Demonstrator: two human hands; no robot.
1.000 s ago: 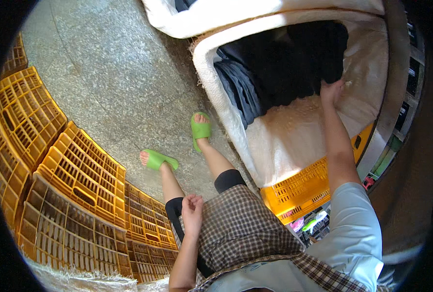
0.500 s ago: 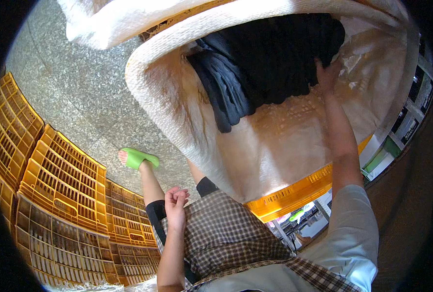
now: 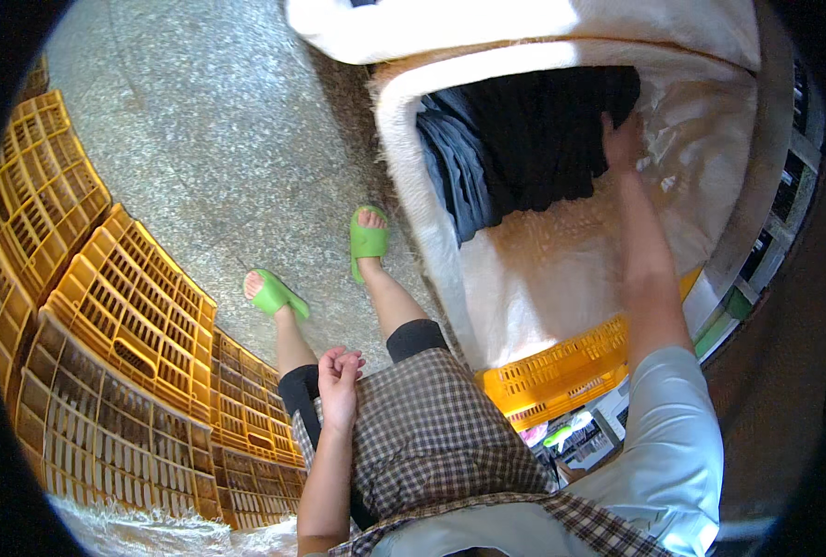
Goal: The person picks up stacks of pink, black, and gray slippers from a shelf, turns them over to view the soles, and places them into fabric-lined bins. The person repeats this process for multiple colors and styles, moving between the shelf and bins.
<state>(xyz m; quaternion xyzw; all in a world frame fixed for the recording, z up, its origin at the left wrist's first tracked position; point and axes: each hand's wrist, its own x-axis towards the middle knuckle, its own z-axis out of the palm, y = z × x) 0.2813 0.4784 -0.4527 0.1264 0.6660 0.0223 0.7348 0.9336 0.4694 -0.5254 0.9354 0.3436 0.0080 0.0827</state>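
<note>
Dark folded fabric pieces (image 3: 543, 139), black with bluish-grey ones at the left end, lie packed in a row inside a white cloth liner (image 3: 515, 306). The liner sits in a yellow plastic crate (image 3: 552, 362). My right hand (image 3: 623, 147) is at the right end of the row, its thumb over the black fabric and its other fingers at the end, partly hidden. It appears to grip the end pieces. My left hand (image 3: 340, 385) hovers above my checked apron (image 3: 432, 436), fingers loosely curled and apart, with nothing in them.
Stacked yellow slatted crates (image 3: 139, 316) line the left side. Another white cloth-covered bundle (image 3: 524, 28) stands beyond the liner. Grey speckled floor (image 3: 218, 158) lies between, under my feet in green slippers (image 3: 369, 237). A grey rack (image 3: 784, 209) runs along the right.
The view has shifted, so the liner appears farther right and both slippers show. My right hand stays at the row's right end; my left hand stays above the apron.
</note>
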